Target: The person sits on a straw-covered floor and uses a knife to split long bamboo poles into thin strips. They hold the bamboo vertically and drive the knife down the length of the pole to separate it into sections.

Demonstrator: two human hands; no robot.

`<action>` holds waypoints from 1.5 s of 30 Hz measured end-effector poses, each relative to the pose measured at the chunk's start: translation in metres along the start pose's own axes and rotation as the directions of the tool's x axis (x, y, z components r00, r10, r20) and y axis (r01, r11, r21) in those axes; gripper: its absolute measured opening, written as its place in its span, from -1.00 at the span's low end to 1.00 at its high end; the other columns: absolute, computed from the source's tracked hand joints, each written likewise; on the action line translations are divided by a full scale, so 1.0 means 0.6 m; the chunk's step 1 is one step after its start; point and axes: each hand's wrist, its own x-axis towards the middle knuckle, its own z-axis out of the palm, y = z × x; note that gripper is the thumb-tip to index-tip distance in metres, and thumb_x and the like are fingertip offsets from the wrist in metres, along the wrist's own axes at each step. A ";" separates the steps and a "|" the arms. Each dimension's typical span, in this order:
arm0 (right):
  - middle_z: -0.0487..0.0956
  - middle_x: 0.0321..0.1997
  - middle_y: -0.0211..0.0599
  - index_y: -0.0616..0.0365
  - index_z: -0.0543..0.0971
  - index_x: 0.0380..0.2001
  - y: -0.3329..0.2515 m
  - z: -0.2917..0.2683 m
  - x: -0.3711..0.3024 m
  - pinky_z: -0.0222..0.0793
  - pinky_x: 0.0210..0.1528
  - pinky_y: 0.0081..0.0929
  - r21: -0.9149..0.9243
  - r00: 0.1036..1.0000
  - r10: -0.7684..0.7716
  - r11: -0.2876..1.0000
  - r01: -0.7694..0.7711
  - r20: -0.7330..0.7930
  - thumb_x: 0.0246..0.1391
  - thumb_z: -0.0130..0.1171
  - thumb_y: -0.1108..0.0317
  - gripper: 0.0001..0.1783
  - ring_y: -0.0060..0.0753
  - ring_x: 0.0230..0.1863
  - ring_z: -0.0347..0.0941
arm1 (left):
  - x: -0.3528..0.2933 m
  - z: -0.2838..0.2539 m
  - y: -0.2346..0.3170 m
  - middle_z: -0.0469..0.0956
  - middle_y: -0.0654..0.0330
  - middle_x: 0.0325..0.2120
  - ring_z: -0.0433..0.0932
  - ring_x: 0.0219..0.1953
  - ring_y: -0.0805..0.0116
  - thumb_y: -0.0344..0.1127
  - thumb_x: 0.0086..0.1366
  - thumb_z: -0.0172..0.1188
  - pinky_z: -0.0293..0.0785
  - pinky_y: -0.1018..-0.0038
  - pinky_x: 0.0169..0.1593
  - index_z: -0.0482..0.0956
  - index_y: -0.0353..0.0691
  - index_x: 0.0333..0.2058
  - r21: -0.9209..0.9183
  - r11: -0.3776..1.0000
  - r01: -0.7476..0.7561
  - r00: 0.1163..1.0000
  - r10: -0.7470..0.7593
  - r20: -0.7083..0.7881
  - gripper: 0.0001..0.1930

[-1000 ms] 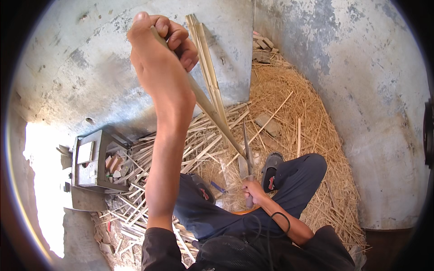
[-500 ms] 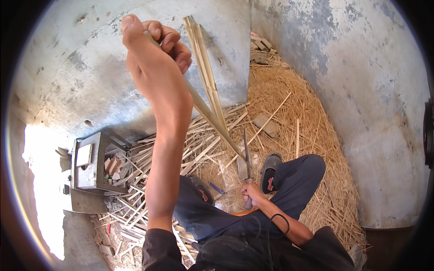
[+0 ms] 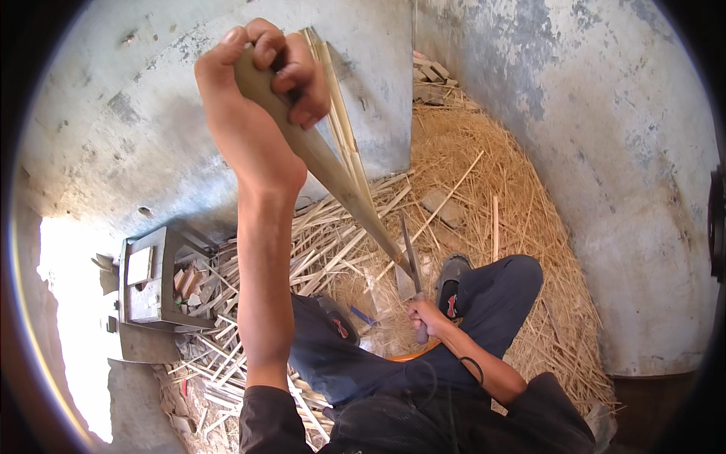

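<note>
Raised at the upper left, my left hand (image 3: 261, 83) is closed round the top of a long greenish-brown bamboo strip (image 3: 333, 170). The strip slants down to the right, its lower end close to the knife blade. My right hand (image 3: 429, 318) grips the handle of a long knife (image 3: 409, 250) between my legs, the dark blade pointing up and away from me. Whether blade and strip touch is hard to tell. Behind my left hand, split bamboo lengths (image 3: 349, 144) lean against the wall.
Pale bamboo strips (image 3: 325, 253) lie heaped at the left, and shavings (image 3: 522, 219) cover the floor to the right. A wooden frame (image 3: 151, 280) with rubble in it stands far left. Bare walls (image 3: 597, 151) close in the corner; a flat stone (image 3: 442, 208) lies ahead.
My left hand has turned, so the strip shows its broader face. The knife blade has tilted leftward at its tip, while my right hand has shifted only slightly.
</note>
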 end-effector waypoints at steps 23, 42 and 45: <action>0.16 -0.69 -0.52 0.08 0.31 -0.54 -0.004 -0.003 -0.018 0.04 -0.67 -0.54 -0.177 0.995 -0.099 0.979 0.098 0.006 0.13 0.09 0.46 -0.79 -0.62 -0.74 0.01 | 0.023 -0.072 0.003 0.11 0.32 -0.62 0.05 -0.66 0.47 -0.05 0.37 -0.20 0.02 0.49 -0.54 0.12 -0.05 -0.46 -0.116 0.988 0.105 0.986 -0.088 0.143 -0.72; 0.25 -0.69 -0.42 0.15 0.36 -0.34 -0.089 0.071 -0.125 0.16 -0.73 -0.56 -0.043 0.951 -0.282 0.956 0.290 0.129 0.38 -0.19 -0.33 -0.33 -0.59 -0.76 0.17 | 0.026 0.053 -0.018 0.22 0.28 -0.59 0.16 -0.65 0.48 -0.17 0.43 -0.11 0.13 0.50 -0.51 0.27 -0.15 -0.39 0.236 0.970 -0.051 0.950 0.120 -0.287 -0.77; 0.25 -0.68 -0.41 0.14 0.36 -0.34 -0.098 0.075 -0.136 0.17 -0.72 -0.56 -0.062 0.949 -0.278 0.955 0.289 0.148 0.39 -0.24 -0.33 -0.32 -0.59 -0.77 0.16 | 0.025 0.100 -0.018 0.15 0.37 -0.67 0.05 -0.70 0.56 -0.03 0.47 -0.11 -0.01 0.54 -0.62 0.23 -0.07 -0.47 0.303 0.950 -0.077 0.899 0.197 -0.391 -0.65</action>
